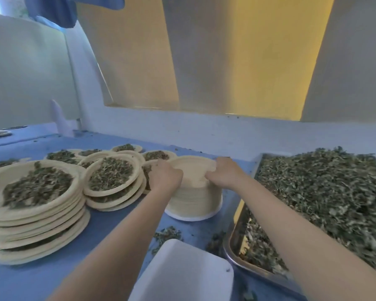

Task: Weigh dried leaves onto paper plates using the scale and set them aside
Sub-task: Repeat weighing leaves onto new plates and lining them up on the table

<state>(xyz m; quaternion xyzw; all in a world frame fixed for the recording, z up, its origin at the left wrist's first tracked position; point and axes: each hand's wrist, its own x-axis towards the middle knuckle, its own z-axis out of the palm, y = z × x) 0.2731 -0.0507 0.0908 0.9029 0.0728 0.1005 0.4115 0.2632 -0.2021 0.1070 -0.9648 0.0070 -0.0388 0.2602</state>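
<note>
scale (pixel 182 272) cut off at the bottom; both hands, left (pixel 164 178) and right (pixel 223 175), grip pinching the top plate of the empty stack (pixel 193 198)

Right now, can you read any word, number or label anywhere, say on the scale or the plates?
None: no readable text in this view.
The white scale shows only a blank top; no display is visible.
The stack of empty paper plates and the metal tray carry no visible markings.

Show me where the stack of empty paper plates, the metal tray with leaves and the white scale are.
stack of empty paper plates (pixel 193 200): head view, side of the stack.
metal tray (pixel 232 250): head view, near-left rim.
white scale (pixel 182 270): head view, top platform.
</note>
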